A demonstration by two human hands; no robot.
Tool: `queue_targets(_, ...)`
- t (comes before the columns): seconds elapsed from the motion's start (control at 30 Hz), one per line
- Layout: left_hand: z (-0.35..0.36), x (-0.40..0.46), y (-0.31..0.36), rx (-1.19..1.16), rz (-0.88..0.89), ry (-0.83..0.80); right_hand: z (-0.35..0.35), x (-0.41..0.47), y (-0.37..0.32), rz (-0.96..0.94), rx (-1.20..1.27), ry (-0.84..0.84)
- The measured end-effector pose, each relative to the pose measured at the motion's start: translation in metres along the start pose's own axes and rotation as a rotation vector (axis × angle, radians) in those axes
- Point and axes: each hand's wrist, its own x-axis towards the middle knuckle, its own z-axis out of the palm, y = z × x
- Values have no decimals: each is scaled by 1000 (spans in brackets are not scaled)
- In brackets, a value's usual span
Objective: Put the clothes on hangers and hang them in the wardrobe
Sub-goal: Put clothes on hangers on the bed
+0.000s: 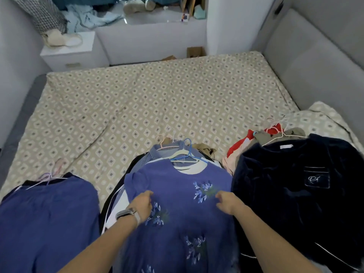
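Upper left of frame: white nightstand (68, 53) w/ a cream bag (63, 39) on top; light blue clothes (88, 17) heaped on the ledge behind it. Patterned bedspread (157, 99) fills the middle of the frame.

Lower left: blue garment (47, 213) lying flat on the bed, on a pale hanger (48, 177) whose hook points toward the upper part of the frame.

Bottom centre: purple top (177, 223) w/ white leaf embroidery, top layer of a stack of hangered clothes. A blue hanger (187, 154) & a white hanger (183, 157) sit at its neckline; a denim shirt (167, 149) on a pink hanger (164, 143) pokes out just behind.

Left hand (142, 202), watch (128, 212) on its wrist, is on the purple top's chest area, fingers curled into the fabric, apparently pinching it. Right hand (226, 201) is on the same top, just right of the upper leaf motif, fingers bent down & gripping the cloth. Both hands sit near each other, arms coming in from the bottom edge.

Lower right: dark navy velvet jacket (295, 194) w/ a chest pocket monogram, on a white hanger (283, 134), touching the purple top's right edge. Red & pink clothes (236, 150) bunch between the two piles. Right edge: grey padded headboard (315, 66) and a pillow (325, 119) in the same pattern.
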Motion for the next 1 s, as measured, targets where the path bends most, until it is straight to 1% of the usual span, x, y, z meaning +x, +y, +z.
queue_targets(0.1,16,17,13,40,-23,-39,-11,42,7,-58,3,-38)
queue_targets(0.2,25,29,11,40,-43,-81,-18,81,10,-80,-18,-45)
queue_targets(0.33,24,34,5,18,-107,-70,-26,128,13,-76,-39,3)
queue_targets(0.47,26,34,-1,50,-141,-32,-36,165,21,-49,-96,116)
queue_targets(0.57,31,37,-6,76,-136,-56,-42,183,27,33,-118,96)
queue_targets(0.7,29,44,-7,69,-142,-90,-43,203,30,51,-117,25)
queue_targets(0.77,27,48,-4,45,-138,-86,-38,211,33,44,-102,35)
queue_targets(0.87,27,50,1,1,-141,-78,-33,213,34,36,-148,102)
queue_targets(0.93,28,48,2,-32,-159,-80,-30,209,32,26,-166,75)
queue_targets(1.0,28,45,2,-59,-180,-82,-24,204,28,-40,-153,16)
